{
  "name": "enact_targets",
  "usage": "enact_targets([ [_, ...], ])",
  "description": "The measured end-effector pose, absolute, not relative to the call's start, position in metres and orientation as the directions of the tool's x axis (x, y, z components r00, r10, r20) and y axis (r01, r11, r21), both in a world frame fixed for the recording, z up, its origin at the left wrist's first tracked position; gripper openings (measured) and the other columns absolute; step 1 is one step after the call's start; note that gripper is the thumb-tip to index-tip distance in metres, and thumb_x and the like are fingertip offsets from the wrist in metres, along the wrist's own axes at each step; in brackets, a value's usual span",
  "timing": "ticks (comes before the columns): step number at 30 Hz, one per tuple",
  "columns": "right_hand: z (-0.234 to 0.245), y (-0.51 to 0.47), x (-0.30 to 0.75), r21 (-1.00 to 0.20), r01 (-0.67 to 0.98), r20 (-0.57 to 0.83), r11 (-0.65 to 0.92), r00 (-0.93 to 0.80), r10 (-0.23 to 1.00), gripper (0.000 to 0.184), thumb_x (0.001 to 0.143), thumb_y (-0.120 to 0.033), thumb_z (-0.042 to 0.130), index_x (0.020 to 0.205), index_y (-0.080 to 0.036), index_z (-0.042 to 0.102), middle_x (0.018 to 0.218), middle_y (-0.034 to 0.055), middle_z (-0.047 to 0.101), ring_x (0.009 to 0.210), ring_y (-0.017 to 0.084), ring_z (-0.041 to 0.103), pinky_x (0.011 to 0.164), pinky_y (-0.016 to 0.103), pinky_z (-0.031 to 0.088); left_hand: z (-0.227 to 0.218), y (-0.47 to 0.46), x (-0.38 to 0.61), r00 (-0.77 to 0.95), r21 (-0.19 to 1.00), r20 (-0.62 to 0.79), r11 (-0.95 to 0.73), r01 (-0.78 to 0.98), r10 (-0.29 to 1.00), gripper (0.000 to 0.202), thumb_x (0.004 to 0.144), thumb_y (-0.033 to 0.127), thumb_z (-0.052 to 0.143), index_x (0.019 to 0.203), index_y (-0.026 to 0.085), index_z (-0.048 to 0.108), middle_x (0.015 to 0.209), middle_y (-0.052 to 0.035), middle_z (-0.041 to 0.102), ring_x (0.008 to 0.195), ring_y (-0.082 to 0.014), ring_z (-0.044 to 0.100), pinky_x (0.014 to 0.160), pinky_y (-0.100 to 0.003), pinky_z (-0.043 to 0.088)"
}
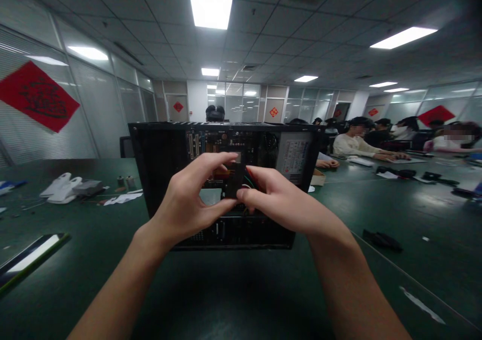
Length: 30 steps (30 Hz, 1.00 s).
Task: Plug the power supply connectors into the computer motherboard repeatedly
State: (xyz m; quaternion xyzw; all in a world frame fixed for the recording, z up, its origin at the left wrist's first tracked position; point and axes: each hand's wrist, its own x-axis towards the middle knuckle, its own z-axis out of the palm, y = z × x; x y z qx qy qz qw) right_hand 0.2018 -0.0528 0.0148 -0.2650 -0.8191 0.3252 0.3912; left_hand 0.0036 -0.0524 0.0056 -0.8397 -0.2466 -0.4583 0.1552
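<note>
Left hand point(183, 192) and right hand point(284, 199), fingers part-curled, grip a dark flat part point(235, 182) before the open computer case point(140, 154); the power supply label point(293, 151) bears print too small to read.

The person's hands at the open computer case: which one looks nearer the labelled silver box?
The right hand, just below the silver box; the left hand is farther off, below the white slots.

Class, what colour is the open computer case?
The computer case is black, shown best in the head view.
</note>
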Motion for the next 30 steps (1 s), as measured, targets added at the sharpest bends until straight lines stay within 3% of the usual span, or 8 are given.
enact_targets([
  [3,0.015,-0.051,0.2,-0.754,0.154,0.527,0.639,-0.44,0.727,0.018,0.085,-0.031,0.061,0.095,-0.017,0.066,0.077,0.0,0.061,0.073,0.015,0.056,0.064,0.026,0.045,0.002,-0.051,0.004,0.39,-0.172,0.91,-0.73,0.662,0.139,0.047,0.084,0.022,0.067,0.129,0.024,0.053,0.123,-0.0087,0.063,0.111,-0.0238,0.062,0.093,-0.039,0.055],
  [7,0.015,-0.052,0.198,-0.784,0.137,0.517,0.605,-0.395,0.759,0.029,0.081,-0.044,0.068,0.092,-0.017,0.069,0.075,0.0016,0.063,0.075,0.018,0.059,0.062,0.027,0.047,-0.006,-0.046,-0.001,0.437,-0.34,0.899,-0.603,0.722,0.015,0.029,0.086,0.022,0.065,0.115,0.026,0.06,0.111,-0.0048,0.069,0.1,-0.0216,0.066,0.087,-0.038,0.056],
  [11,0.012,-0.047,0.2,-0.774,0.115,0.53,0.622,-0.419,0.737,0.039,0.082,-0.052,0.067,0.093,-0.015,0.071,0.077,0.0026,0.065,0.074,0.017,0.061,0.063,0.028,0.049,-0.014,-0.043,-0.006,0.466,-0.408,0.884,-0.561,0.72,-0.045,0.03,0.086,0.023,0.067,0.114,0.029,0.062,0.111,-0.0031,0.072,0.098,-0.0217,0.068,0.085,-0.039,0.055],
  [16,0.005,-0.03,0.203,-0.595,0.223,0.717,0.772,-0.286,0.635,0.036,0.097,-0.041,0.047,0.12,-0.019,0.064,0.095,0.0053,0.067,0.083,0.017,0.062,0.072,0.03,0.052,-0.018,-0.037,-0.002,0.419,-0.336,0.908,-0.581,0.742,0.01,0.03,0.086,0.023,0.066,0.115,0.03,0.065,0.115,-0.0034,0.072,0.1,-0.0228,0.069,0.086,-0.04,0.053],
  [19,-0.001,-0.019,0.205,-0.296,0.456,0.858,0.839,-0.26,0.444,0.036,0.098,-0.023,0.04,0.129,-0.023,0.059,0.119,0.0094,0.061,0.103,0.02,0.058,0.089,0.037,0.051,-0.021,-0.027,0.0,0.376,-0.261,0.922,-0.573,0.777,0.09,0.025,0.087,0.024,0.064,0.112,0.029,0.067,0.114,-0.0041,0.073,0.1,-0.0233,0.069,0.085,-0.04,0.053],
  [23,-0.017,0.0,0.2,0.098,0.62,0.828,0.779,-0.485,0.282,0.036,0.097,-0.014,0.041,0.126,-0.02,0.061,0.131,0.0136,0.054,0.118,0.025,0.049,0.101,0.041,0.045,-0.03,-0.009,0.001,0.338,-0.165,0.918,-0.575,0.801,0.207,0.02,0.088,0.026,0.062,0.107,0.025,0.07,0.111,-0.0066,0.074,0.1,-0.025,0.069,0.086,-0.04,0.052],
  [26,-0.037,0.019,0.194,0.13,0.67,0.79,0.731,-0.516,0.333,0.035,0.098,-0.013,0.041,0.127,-0.017,0.06,0.122,0.0148,0.058,0.111,0.024,0.053,0.096,0.037,0.047,-0.042,0.005,0.001,0.367,-0.138,0.875,-0.562,0.815,0.317,0.021,0.091,0.027,0.057,0.107,0.022,0.07,0.112,-0.0078,0.074,0.099,-0.0258,0.069,0.085,-0.04,0.053],
  [30,-0.066,0.049,0.195,-0.024,0.741,0.73,0.671,-0.445,0.518,0.034,0.095,-0.011,0.045,0.124,-0.017,0.061,0.115,0.0125,0.058,0.105,0.021,0.057,0.091,0.032,0.049,-0.057,0.02,0.006,0.333,-0.007,0.785,-0.53,0.848,0.522,0.023,0.092,0.03,0.055,0.105,0.02,0.071,0.106,-0.0058,0.075,0.093,-0.024,0.071,0.079,-0.035,0.055],
])
